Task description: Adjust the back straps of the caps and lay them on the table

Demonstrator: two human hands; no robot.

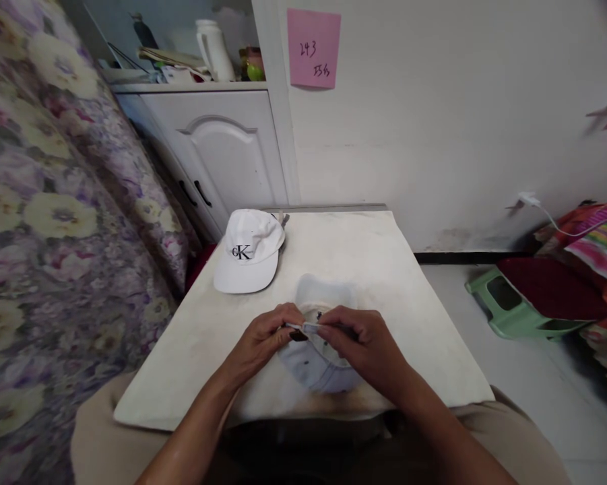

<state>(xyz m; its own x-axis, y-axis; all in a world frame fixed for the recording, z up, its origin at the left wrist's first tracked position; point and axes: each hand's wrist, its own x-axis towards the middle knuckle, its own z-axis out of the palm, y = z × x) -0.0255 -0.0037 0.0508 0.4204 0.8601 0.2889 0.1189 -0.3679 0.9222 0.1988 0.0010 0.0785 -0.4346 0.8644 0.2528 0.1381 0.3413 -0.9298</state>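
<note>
A pale blue baseball cap [318, 374] lies on the table in front of me, its brim pointing away and its inside partly showing. My left hand [270, 333] pinches the strap end with a dark buckle at the cap's back. Opposite it, my right hand [361, 340] pinches the other, light-coloured strap end. Both ends meet between my fingertips; whether the strap passes through the buckle I cannot tell. Farther back on the left sits a white baseball cap [250, 246] with black letters on its front, touched by neither hand.
The cream-topped table [364, 249] reaches to the wall. Behind it on the left stands a white cabinet [217, 141] with a white jug [215, 50] on its shelf. A floral curtain [60, 222] hangs at left. To the right is a green stool [510, 310] with a dark red top.
</note>
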